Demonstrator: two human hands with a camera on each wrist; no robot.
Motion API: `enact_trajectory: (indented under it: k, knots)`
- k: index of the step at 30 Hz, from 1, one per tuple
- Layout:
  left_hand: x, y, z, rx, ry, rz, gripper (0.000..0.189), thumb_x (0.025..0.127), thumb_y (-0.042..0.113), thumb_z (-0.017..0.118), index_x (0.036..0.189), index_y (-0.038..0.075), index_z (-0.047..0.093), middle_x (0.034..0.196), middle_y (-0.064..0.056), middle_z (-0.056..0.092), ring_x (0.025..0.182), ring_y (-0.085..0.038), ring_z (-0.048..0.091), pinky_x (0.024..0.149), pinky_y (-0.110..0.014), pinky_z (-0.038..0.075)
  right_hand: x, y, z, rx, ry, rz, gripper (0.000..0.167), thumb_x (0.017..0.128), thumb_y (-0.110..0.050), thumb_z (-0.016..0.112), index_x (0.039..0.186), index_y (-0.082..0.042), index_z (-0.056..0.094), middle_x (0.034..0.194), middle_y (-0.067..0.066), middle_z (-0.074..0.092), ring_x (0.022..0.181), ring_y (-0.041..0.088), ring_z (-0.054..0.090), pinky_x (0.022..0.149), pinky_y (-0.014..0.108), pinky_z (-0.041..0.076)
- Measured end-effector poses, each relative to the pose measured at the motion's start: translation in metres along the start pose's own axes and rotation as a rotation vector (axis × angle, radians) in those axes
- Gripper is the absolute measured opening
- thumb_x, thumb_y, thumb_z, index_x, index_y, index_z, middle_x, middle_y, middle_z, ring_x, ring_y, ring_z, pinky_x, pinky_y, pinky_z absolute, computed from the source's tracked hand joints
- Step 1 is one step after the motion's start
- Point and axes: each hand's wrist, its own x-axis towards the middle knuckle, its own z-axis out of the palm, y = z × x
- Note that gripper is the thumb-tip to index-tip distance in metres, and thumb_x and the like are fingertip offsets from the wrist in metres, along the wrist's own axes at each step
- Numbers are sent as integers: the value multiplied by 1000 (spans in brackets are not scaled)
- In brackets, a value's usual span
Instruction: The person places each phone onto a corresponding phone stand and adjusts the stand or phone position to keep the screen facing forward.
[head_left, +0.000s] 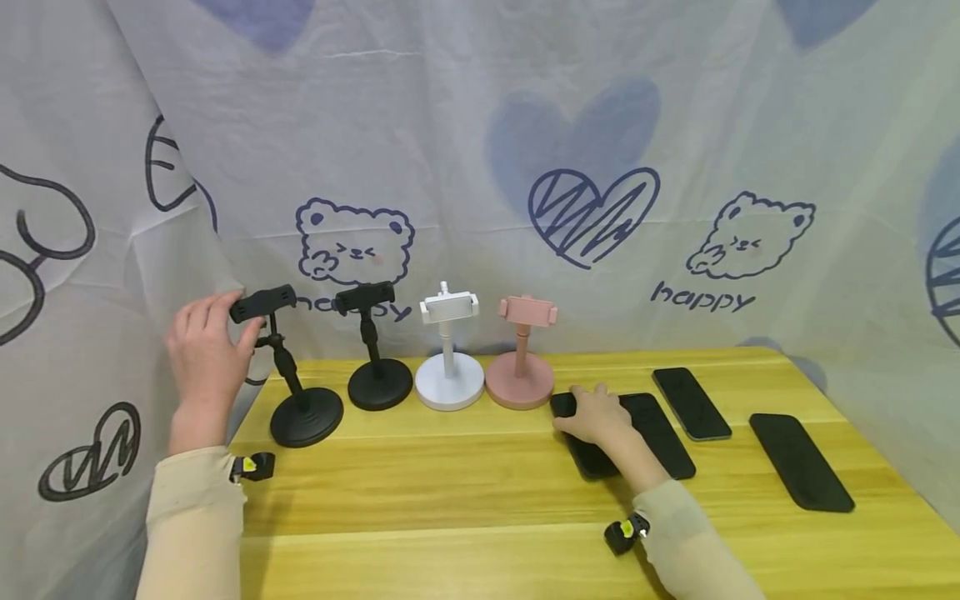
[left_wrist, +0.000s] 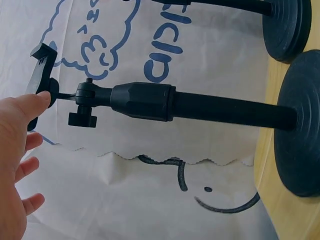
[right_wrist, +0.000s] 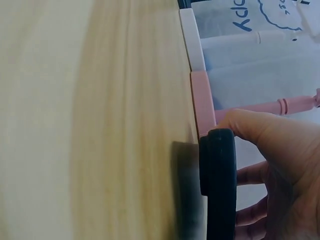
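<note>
My left hand [head_left: 206, 354] holds the clamp head of the leftmost black phone stand [head_left: 306, 417]; the left wrist view shows the thumb against the back of the clamp [left_wrist: 42, 75]. That stand's round base rests on the table and its pole leans left. Over on the right, my right hand [head_left: 600, 415] grips a dark phone [head_left: 588, 457] near its far end. In the right wrist view the thumb is at the corner of the phone [right_wrist: 222, 185], close to the pink stand's base [right_wrist: 202, 100], with the fingers along the phone's side. Another dark phone [head_left: 660, 433] lies right beside it.
A second black stand [head_left: 380, 383], a white stand [head_left: 450, 382] and a pink stand [head_left: 520, 380] stand in a row along the table's back edge. Two more phones, one upper [head_left: 692, 404] and one lower [head_left: 801, 462], lie at the right. A patterned cloth [head_left: 465, 125] hangs behind.
</note>
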Motion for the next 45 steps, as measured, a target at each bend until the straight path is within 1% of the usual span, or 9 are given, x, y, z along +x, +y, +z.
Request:
enact_trajectory:
  k: [6, 12, 15, 19, 26, 32, 35, 39, 45]
  knots:
    - [0, 1, -2, 36, 8, 28, 43, 86, 21, 74, 123, 5, 61, 120, -23, 62, 117, -44, 48, 97, -62, 34, -8, -2, -5, -9, 30, -43, 80, 81, -52, 65, 148, -14, 42, 136, 32, 43, 119, 50, 48, 80, 61, 49]
    - [0, 3, -2, 44, -5, 15, 43, 86, 22, 74, 124, 6, 61, 120, -24, 62, 116, -44, 48, 96, -63, 35, -18, -6, -11, -14, 67, -98, 79, 81, -51, 66, 148, -16, 42, 141, 32, 41, 121, 51, 48, 78, 63, 49]
    - [0, 3, -2, 45, -9, 9, 44, 86, 22, 73, 125, 6, 61, 120, -24, 63, 116, -44, 49, 96, -63, 35, -24, -8, -13, -17, 89, -121, 78, 81, -51, 66, 147, -17, 43, 141, 31, 42, 120, 50, 49, 77, 63, 50]
    - [-1, 3, -3, 47, -16, 3, 44, 87, 22, 73, 126, 6, 60, 120, -24, 63, 116, -44, 49, 97, -63, 35, -31, -11, -14, -28, 132, -155, 77, 80, -51, 66, 147, -21, 43, 133, 28, 46, 112, 44, 53, 73, 59, 51]
    - [-2, 4, -3, 47, -13, -5, 44, 87, 21, 73, 126, 7, 61, 121, -24, 63, 116, -44, 50, 96, -63, 36, -43, -18, -18, -35, 225, -227, 78, 79, -52, 66, 147, -23, 44, 123, 24, 49, 96, 37, 53, 59, 49, 49]
    - [-3, 3, -2, 43, -4, -15, 43, 87, 20, 73, 126, 7, 62, 120, -23, 64, 115, -44, 50, 95, -64, 37, -50, -23, -19, -54, 278, -265, 80, 79, -55, 65, 149, -25, 40, 123, 22, 48, 93, 35, 52, 56, 44, 47]
    - [-4, 3, -2, 44, 0, -16, 42, 87, 20, 73, 125, 7, 62, 120, -24, 64, 115, -45, 50, 94, -64, 37, -53, -24, -19, -64, 329, -304, 79, 78, -55, 65, 148, -26, 41, 120, 21, 49, 90, 32, 51, 56, 42, 46]
    - [-3, 2, -3, 47, -12, -20, 43, 88, 22, 72, 127, 8, 61, 122, -24, 63, 116, -45, 50, 95, -64, 37, -58, -27, -20, -73, 432, -383, 76, 77, -53, 68, 144, -24, 47, 115, 18, 50, 86, 28, 50, 56, 39, 46]
    - [-2, 1, -4, 26, -40, -33, 43, 89, 22, 70, 129, 8, 59, 125, -24, 62, 118, -44, 48, 98, -63, 34, -64, -33, -23, -84, 585, -507, 77, 73, -48, 73, 141, -23, 49, 113, 19, 51, 86, 29, 52, 57, 39, 49]
